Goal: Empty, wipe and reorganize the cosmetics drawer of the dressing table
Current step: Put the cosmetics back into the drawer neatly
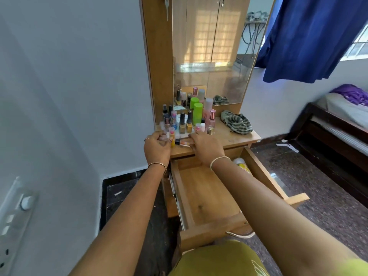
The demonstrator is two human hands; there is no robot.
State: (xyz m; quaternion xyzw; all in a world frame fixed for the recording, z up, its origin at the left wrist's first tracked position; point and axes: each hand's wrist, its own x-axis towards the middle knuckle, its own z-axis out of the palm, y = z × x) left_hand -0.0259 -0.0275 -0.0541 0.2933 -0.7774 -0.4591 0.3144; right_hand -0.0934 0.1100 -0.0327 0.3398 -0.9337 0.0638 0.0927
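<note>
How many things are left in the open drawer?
1: a white and yellow container in the back right corner of the drawer, just past the right forearm, which may hide others.

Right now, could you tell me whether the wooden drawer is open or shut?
Open: the wooden drawer is pulled out beneath the wooden tabletop, its bare floor showing.

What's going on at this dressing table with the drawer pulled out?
A person is emptying the drawer, pulled open and nearly bare; one white and yellow container sits at its back. Bottles crowd the tabletop beside a striped cloth. The left hand holds a small blurred item; the right hand reaches onto tubes lying at the front edge.
</note>
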